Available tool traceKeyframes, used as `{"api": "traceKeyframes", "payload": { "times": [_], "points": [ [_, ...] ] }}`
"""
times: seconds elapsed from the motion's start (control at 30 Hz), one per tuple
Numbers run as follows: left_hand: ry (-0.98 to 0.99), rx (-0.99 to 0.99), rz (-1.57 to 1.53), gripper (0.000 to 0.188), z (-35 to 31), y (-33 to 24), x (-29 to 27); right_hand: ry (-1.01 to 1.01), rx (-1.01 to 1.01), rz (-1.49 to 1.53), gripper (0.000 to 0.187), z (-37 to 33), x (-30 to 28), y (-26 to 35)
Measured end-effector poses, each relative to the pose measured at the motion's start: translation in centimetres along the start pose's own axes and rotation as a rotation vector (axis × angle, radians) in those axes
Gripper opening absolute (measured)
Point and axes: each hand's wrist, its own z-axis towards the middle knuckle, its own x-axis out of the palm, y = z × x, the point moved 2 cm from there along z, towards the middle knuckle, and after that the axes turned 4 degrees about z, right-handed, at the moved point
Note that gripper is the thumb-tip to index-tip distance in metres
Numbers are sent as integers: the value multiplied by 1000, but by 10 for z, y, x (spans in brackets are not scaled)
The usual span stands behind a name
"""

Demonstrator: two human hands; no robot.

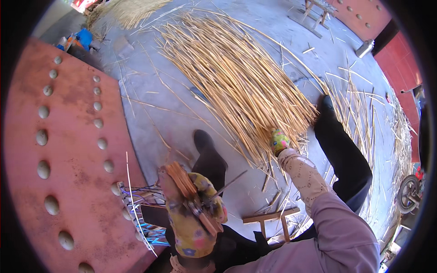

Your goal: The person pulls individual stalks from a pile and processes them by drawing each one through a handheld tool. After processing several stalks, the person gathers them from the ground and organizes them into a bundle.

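Observation:
My left hand [193, 234], in a yellow flowered glove, is closed around a wooden tool [180, 179] with a thin metal piece sticking out to the right. The tool's exact kind is unclear. Stretched forward, my right hand [279, 140] wears a similar flowered glove and is at the near end of a large pile of dry, golden reed stalks [232, 73]. Its fingers look closed on some stalks, though their tips are partly hidden. The pile lies slantwise on the floor between and beyond my feet.
A reddish studded door panel [75, 150] lies at the left. Blue and purple strands [148, 214] hang beside my left hand. A small wooden stand [273, 218] is near my legs. Loose stalks [359, 123] cover the right side, with a metal flask [364, 48] and a wheel [408, 194] beyond.

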Motion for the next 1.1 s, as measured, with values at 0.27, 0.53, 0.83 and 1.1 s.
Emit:
{"api": "traceKeyframes", "payload": {
  "times": [0.27, 0.53, 0.83, 1.1],
  "points": [
    [-280, 35, 101, 46, 3, 0, 21, 60, 8, 117, 21, 5, 25, -49],
    [-356, 48, 140, 39, 7, 5, 23, -100, 186, 466, 21, -33, -42, -14],
    [-379, 53, 294, 42, 11, 19, 40, -299, 151, 578, 34, 5, -190, -24],
    [-190, 81, 425, 40, 32, 38, 42, -513, 302, 327, 20, -46, -344, -212]
  ]
}}
